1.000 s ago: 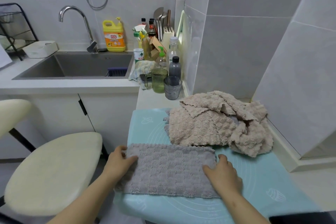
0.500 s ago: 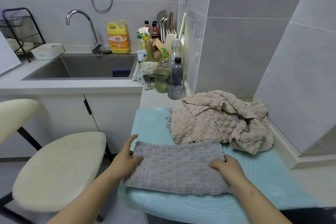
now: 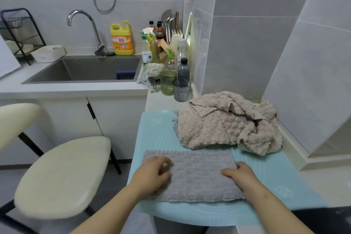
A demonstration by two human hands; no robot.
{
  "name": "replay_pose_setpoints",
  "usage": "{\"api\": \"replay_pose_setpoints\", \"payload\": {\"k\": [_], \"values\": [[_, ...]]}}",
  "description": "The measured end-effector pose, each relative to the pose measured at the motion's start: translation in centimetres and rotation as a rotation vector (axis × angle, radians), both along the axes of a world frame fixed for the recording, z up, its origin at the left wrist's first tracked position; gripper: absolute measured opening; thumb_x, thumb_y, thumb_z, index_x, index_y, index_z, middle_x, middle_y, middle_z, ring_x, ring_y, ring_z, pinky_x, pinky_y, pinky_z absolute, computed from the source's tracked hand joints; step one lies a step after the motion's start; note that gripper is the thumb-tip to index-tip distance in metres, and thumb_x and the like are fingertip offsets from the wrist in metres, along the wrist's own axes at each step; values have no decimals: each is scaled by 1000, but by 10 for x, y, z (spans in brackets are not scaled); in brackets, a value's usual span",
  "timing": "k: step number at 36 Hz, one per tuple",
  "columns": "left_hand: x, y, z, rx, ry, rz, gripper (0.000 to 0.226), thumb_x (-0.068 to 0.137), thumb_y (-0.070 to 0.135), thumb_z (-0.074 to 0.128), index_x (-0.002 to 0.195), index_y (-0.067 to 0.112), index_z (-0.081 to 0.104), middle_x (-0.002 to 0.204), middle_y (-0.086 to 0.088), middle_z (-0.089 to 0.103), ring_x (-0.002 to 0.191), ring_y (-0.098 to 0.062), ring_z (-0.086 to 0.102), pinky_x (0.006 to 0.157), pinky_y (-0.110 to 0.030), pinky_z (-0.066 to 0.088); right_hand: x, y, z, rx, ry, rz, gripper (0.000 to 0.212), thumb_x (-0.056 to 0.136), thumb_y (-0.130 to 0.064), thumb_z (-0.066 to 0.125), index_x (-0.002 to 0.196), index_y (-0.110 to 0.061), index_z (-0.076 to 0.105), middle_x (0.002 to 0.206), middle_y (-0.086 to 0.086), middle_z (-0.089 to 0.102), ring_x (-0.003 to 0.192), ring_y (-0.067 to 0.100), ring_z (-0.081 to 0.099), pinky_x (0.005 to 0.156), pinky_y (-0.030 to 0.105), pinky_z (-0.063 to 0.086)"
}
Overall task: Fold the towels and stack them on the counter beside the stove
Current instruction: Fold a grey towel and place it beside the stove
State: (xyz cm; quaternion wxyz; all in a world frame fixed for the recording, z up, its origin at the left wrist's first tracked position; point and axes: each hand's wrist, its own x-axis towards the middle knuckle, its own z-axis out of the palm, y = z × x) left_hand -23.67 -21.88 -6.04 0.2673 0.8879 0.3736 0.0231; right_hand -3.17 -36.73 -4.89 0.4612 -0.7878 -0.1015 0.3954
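A grey towel (image 3: 197,176) lies flat on the near half of the blue mat (image 3: 269,176), folded into a long band running left to right. Its near edge stops just short of the mat's near rim. Both hands are on it.

The left hand (image 3: 152,174) rests on the band's left end, above the mat's left edge. Its fingers (image 3: 165,161) are loosely bent, tips down on the pile, with no cloth caught between them. The right hand (image 3: 242,175) sits on the band's right end, about the middle of the mat. Its thumb (image 3: 228,172) lies on top pointing left and its fingers are bent at the towel's right edge. Whether they nip the cloth or only press it cannot be told.

Beige towels (image 3: 218,129) are heaped unfolded on the mat's far right part, just behind the grey towel. A scrap of grey cloth peeps out at the heap's left side.

Beyond the mat's far edge, on the counter (image 3: 161,100), a grey cup (image 3: 181,89) and a green cup (image 3: 168,82) stand side by side, with a dark bottle (image 3: 183,69) behind them. Further off to the mat's far left are the sink (image 3: 57,71), the tap (image 3: 83,24) and a yellow soap jug (image 3: 121,40). A cream stool (image 3: 62,175) stands left of the mat.
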Motion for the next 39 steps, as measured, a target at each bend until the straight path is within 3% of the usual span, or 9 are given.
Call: {"api": "replay_pose_setpoints", "payload": {"k": [5, 9, 13, 17, 22, 28, 33, 35, 39], "values": [[3, 0, -5, -13, 93, 0, 36, 91, 36, 51, 126, 36, 48, 103, 9, 42, 90, -9, 47, 81, -22, 41, -3, 0, 6, 80, 8, 2, 29, 83, 3, 62, 107, -5, 50, 97, 11, 59, 89, 33, 61, 77, 42, 53], [6, -2, -1, -23, 80, 4, 34, 92, 34, 49, 126, 33, 49, 106, 6, 43, 92, -12, 51, 84, -23, 43, -7, 4, 20, 173, 43, 32, 20, 85, 5, 57, 97, -10, 54, 93, 9, 62, 75, 24, 63, 57, 30, 49], [12, -4, 5, -138, -73, 32, 21, 93, 27, 47, 112, 31, 56, 100, 7, 54, 86, -12, 57, 79, -26, 48, -12, 15, 39, 236, 54, 111, 18, 86, 2, 57, 87, -17, 56, 90, 11, 65, 76, 26, 65, 62, 31, 53], [19, -6, 23, -670, -372, 289, 11, 96, 24, 49, 103, 23, 58, 93, 4, 59, 69, -10, 56, 61, -22, 46, -27, 32, 47, 299, 120, 143, 19, 87, 2, 54, 94, -15, 59, 89, 10, 68, 77, 24, 67, 69, 32, 53], [14, 4, 35, -1205, -590, 636, 36, 97, 43, 42, 102, 12, 59, 78, -6, 60, 62, -19, 55, 52, -26, 44, -58, 51, 50, 319, 203, 295, 25, 87, 0, 56, 102, -21, 55, 86, 4, 65, 67, 15, 61, 59, 28, 49], [10, 10, 38, -1251, -518, 595, 50, 94, 58, 34, 108, 16, 57, 108, -13, 63, 97, -28, 60, 72, -35, 48, -69, 64, 47, 277, 212, 373, 30, 88, -4, 58, 112, -19, 49, 98, 10, 64, 66, 14, 62, 58, 28, 54], [17, 5, 28, -833, -429, 508, 55, 88, 25, 63, 135, 16, 36, 117, -11, 54, 85, -19, 54, 59, -24, 45, -63, 64, 42, 214, 186, 285, 20, 91, -2, 48, 106, -15, 50, 89, 9, 65, 59, 14, 58, 51, 23, 50], [18, 4, 23, -689, -411, 433, 68, 84, 9, 65, 138, 27, 28, 103, -11, 55, 73, -19, 54, 60, -25, 47, -60, 61, 39, 193, 164, 255, 19, 90, 0, 47, 102, -15, 51, 82, 8, 63, 55, 14, 54, 47, 22, 47], [18, 3, 26, -575, -408, 316, 50, 81, -7, 54, 114, 30, 49, 74, -4, 52, 48, -15, 47, 48, -25, 42, -56, 56, 33, 163, 141, 232, 16, 91, -1, 44, 97, -14, 52, 74, 7, 58, 52, 14, 50, 46, 21, 43]]}}
